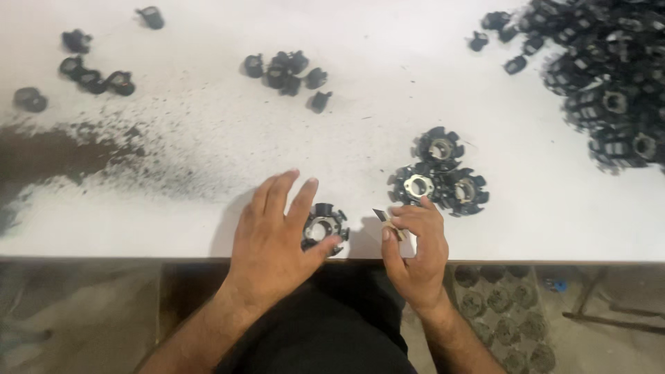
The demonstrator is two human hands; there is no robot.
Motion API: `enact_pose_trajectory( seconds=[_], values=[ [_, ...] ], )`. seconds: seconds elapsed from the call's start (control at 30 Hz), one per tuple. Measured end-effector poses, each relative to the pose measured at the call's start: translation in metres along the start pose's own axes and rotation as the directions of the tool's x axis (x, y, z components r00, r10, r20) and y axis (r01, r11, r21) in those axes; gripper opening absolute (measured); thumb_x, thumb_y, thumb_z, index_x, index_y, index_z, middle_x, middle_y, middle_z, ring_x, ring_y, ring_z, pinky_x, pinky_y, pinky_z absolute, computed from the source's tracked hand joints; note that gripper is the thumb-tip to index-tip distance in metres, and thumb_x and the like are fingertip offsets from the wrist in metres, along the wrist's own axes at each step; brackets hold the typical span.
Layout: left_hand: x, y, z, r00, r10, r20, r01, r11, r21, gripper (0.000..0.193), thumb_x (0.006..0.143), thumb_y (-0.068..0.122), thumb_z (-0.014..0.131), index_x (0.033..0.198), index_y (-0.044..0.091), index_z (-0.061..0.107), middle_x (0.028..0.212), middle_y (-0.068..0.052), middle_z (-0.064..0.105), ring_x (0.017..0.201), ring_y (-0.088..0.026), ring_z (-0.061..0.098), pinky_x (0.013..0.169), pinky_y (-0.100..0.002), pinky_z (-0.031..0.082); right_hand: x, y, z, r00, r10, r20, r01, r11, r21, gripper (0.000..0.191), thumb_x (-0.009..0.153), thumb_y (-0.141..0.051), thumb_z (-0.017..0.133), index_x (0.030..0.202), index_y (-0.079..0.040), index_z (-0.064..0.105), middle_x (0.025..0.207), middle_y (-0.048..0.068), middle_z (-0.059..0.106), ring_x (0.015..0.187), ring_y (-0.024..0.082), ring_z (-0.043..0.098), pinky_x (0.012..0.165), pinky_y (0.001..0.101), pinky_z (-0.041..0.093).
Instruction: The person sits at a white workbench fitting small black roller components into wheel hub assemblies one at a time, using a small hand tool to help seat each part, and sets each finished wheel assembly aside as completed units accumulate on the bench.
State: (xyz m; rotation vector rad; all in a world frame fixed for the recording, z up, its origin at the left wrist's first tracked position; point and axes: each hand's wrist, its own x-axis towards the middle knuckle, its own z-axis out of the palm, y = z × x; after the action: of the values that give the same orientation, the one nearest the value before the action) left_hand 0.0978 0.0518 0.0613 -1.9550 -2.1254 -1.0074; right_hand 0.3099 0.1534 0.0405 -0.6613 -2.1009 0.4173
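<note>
Black ring part (324, 226) pinned flat on bench (208, 159) under left hand (277, 239), fingers spread wide; small blade (385, 217) pinched in right hand (414, 246) fingers, tip angled toward part.

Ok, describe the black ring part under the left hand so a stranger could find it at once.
Start at the white table's near edge. The left hand rests there on one black toothed ring. Unlike the three-ring cluster beyond the right hand, it lies alone and is the only one touched.

no packages, labels, signs or screens visible
</note>
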Motion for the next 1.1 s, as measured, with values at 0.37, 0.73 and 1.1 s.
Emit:
enact_pose_trajectory(
  seconds=[0.37, 0.73, 1.1],
  values=[
    [0.089, 0.062, 0.047, 0.898, 0.034, 0.438, -0.003, 0.998, -0.07, 0.085, 0.077, 0.054, 0.081, 0.142, 0.006, 0.054, 0.126, -0.019, 0.053, 0.111, -0.031, 0.05, 0.082, -0.046, 0.05, -0.009, 0.099, -0.082, 0.984, 0.072, -0.164, -0.128, 0.921, -0.368, 0.028, 0.083, -0.017, 0.081, 0.106, -0.009, 0.068, 0.124, 0.015, 0.063, 0.123, 0.036, 0.058, 0.117, 0.0519, 0.039],
    [0.151, 0.103, 0.112, 0.834, 0.134, 0.536, -0.07, 0.988, -0.138, 0.093, 0.081, 0.049, 0.08, 0.151, 0.008, 0.036, 0.136, -0.028, 0.045, 0.117, -0.039, 0.052, 0.097, -0.051, 0.046, 0.016, 0.135, -0.104, 0.844, 0.521, -0.129, -0.529, 0.848, -0.039, 0.034, 0.079, -0.026, 0.084, 0.105, -0.009, 0.069, 0.143, 0.018, 0.055, 0.122, 0.035, 0.065, 0.095, 0.0441, 0.06],
    [0.144, 0.082, 0.088, 0.864, -0.088, 0.496, 0.1, 0.995, 0.002, 0.105, 0.079, 0.053, 0.081, 0.154, 0.002, 0.028, 0.141, -0.024, 0.045, 0.122, -0.036, 0.053, 0.1, -0.048, 0.048, 0.103, 0.153, -0.078, 0.961, 0.168, 0.221, -0.085, 0.936, -0.342, 0.042, 0.079, -0.031, 0.086, 0.11, -0.005, 0.071, 0.137, 0.024, 0.055, 0.116, 0.042, 0.061, 0.098, 0.0494, 0.051]
  ],
)
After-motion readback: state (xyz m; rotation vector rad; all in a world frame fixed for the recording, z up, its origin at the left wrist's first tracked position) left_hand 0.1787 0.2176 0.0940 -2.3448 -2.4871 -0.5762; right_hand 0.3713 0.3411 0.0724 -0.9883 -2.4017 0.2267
